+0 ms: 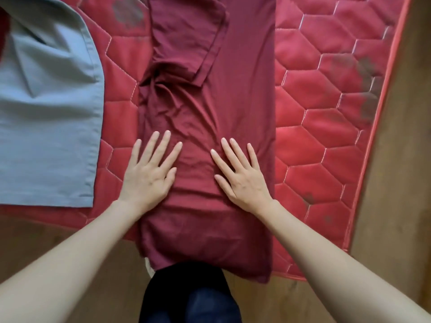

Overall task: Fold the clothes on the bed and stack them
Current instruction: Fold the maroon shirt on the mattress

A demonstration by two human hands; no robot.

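Maroon garment (210, 108) lay lengthwise on the red mattress (326, 127), hem hanging over the near edge. I pressed left hand (149, 173) and right hand (242, 176) flat, fingers spread (gripping nothing); bunched wrinkles could crease into the fold.

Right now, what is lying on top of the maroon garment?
Both hands rest flat on the maroon garment: left hand, right hand. A folded-in flap of it lies near its far end. The mattress beneath it is covered.
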